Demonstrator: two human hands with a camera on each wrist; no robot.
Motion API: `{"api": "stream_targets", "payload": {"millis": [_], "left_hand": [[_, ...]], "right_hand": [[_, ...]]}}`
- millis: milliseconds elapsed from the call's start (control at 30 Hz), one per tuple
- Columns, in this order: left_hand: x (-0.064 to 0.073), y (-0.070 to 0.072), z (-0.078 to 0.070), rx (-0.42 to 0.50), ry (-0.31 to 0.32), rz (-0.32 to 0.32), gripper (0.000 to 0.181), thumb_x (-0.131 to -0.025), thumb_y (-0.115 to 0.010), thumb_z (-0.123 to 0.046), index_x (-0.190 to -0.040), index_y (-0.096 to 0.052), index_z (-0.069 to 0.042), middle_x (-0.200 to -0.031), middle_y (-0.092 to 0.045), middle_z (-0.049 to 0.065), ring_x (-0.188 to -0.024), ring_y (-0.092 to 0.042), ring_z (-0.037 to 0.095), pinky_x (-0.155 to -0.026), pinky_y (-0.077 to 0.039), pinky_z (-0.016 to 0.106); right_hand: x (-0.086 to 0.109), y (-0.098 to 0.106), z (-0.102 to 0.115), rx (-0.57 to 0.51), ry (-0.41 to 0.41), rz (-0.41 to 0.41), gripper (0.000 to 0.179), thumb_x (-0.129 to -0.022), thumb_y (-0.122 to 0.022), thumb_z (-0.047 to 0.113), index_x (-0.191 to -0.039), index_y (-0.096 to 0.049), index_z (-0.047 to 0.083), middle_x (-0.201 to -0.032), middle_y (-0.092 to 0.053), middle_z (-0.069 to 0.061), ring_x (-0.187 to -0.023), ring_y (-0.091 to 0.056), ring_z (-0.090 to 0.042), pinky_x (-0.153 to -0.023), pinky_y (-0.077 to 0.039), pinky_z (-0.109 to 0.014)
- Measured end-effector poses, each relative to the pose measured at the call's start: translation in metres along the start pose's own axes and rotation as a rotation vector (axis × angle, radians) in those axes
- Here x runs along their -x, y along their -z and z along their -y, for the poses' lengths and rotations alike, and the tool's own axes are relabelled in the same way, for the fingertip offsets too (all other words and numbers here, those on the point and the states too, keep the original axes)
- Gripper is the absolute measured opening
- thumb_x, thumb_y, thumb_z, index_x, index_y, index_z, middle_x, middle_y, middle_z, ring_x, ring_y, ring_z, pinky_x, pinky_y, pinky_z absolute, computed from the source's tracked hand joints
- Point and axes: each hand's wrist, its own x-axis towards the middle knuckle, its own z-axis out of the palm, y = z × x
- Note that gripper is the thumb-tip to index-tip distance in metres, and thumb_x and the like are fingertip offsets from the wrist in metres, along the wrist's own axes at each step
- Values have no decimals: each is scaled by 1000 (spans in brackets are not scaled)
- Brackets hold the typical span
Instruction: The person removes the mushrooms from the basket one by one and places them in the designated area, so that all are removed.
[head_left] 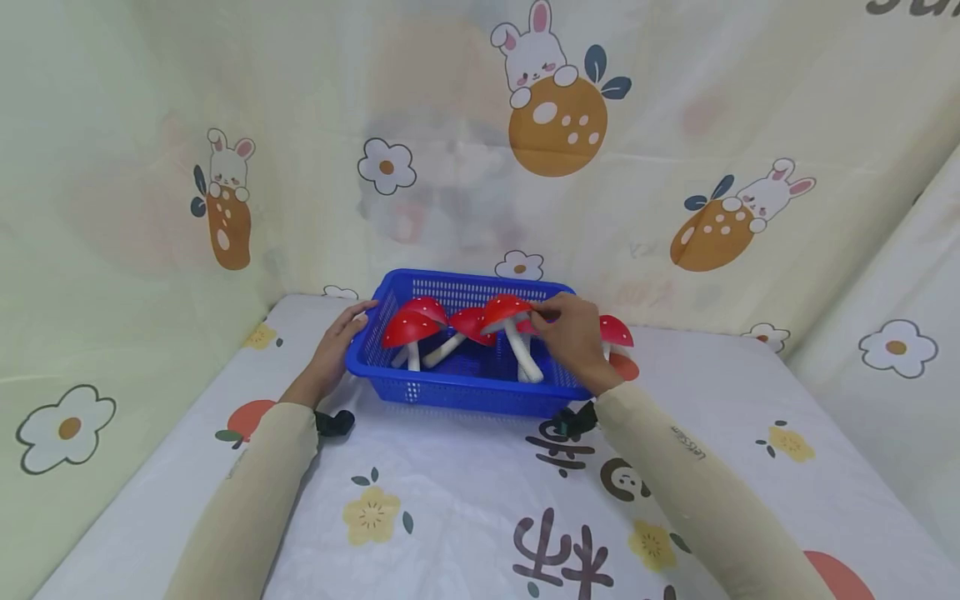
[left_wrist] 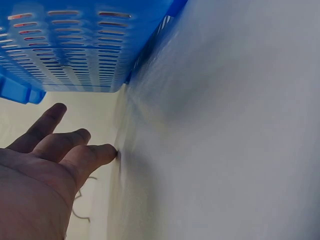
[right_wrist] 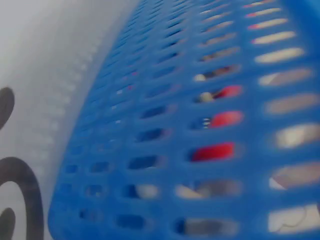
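A blue plastic basket (head_left: pixel 468 395) with slotted walls stands on the table, several red-capped toy mushrooms with white stems inside it. My right hand (head_left: pixel 573 335) reaches over its right end and pinches the cap edge of one toy mushroom (head_left: pixel 504 312), whose stem slants down inside the basket. At the left end, my left hand (head_left: pixel 332 348) lies along the rim with fingers extended; the left wrist view shows these fingers (left_wrist: pixel 47 125) spread beside the basket wall. The slotted side (right_wrist: pixel 165 120) fills the blurred right wrist view, where the right hand is hidden.
Just right of the basket, another red toy mushroom (head_left: pixel 615 331) is partly covered by my right hand. A pale patterned cloth (head_left: pixel 442 483) covers the table. Curtains (head_left: pixel 450 208) printed with rabbits and flowers hang behind and on both sides.
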Motion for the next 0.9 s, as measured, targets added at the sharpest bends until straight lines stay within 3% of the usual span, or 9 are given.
{"api": "stream_targets", "payload": {"millis": [133, 233, 300, 400, 600, 767, 900], "left_hand": [[0, 1, 0, 0, -4, 3, 49, -104, -36, -49, -151, -35, -35, -164, -24, 3, -147, -32, 34, -112, -38, 54], [3, 2, -4, 4, 6, 5, 48, -105, -35, -46, -152, -34, -34, -164, -22, 3, -147, -31, 35, -113, -37, 54], [7, 1, -10, -3, 18, 9, 49, -105, -35, -44, -153, -33, -32, -165, -20, 4, -148, -30, 36, -113, -37, 54], [15, 0, -21, -5, 24, 17, 49, -106, -34, -39, -154, -32, -29, -165, -19, 7, -148, -29, 37, -113, -38, 54], [20, -1, -26, -39, 25, 20, 49, -107, -32, -38, -154, -31, -28, -165, -19, 8, -148, -29, 38, -111, -39, 54], [9, 0, -11, -12, 13, 12, 49, -106, -34, -42, -153, -32, -31, -165, -19, 6, -148, -29, 37, -113, -36, 55], [2, -1, 0, -6, -3, 6, 49, -105, -35, -47, -152, -34, -35, -165, -21, 3, -148, -30, 34, -114, -37, 54]], "right_hand": [[-4, 15, -4, -77, 50, -176, 19, -86, -74, 10, -104, -77, 3, -88, -73, -13, -83, -73, -26, -73, -62, -41], [-7, 29, -7, -129, 92, -288, 15, -85, -73, 7, -98, -78, 1, -83, -72, -13, -79, -73, -26, -70, -61, -30], [-8, 40, -11, -131, 96, -338, 14, -84, -72, 6, -95, -78, 0, -82, -72, -13, -79, -73, -26, -71, -58, -20], [-9, 53, -23, -100, 74, -383, 15, -86, -71, 8, -97, -77, 0, -86, -72, -14, -83, -73, -26, -74, -57, -18], [-9, 79, -62, 35, -32, -405, 22, -89, -69, 15, -103, -75, 0, -98, -72, -15, -91, -71, -27, -80, -59, -46], [-3, 96, -103, 122, -140, -389, 28, -92, -66, 21, -106, -74, -2, -101, -70, -17, -91, -66, -30, -83, -58, -49], [7, 104, -139, 196, -269, -321, 32, -93, -64, 23, -108, -71, -5, -103, -66, -20, -91, -58, -33, -83, -57, -50]]}}
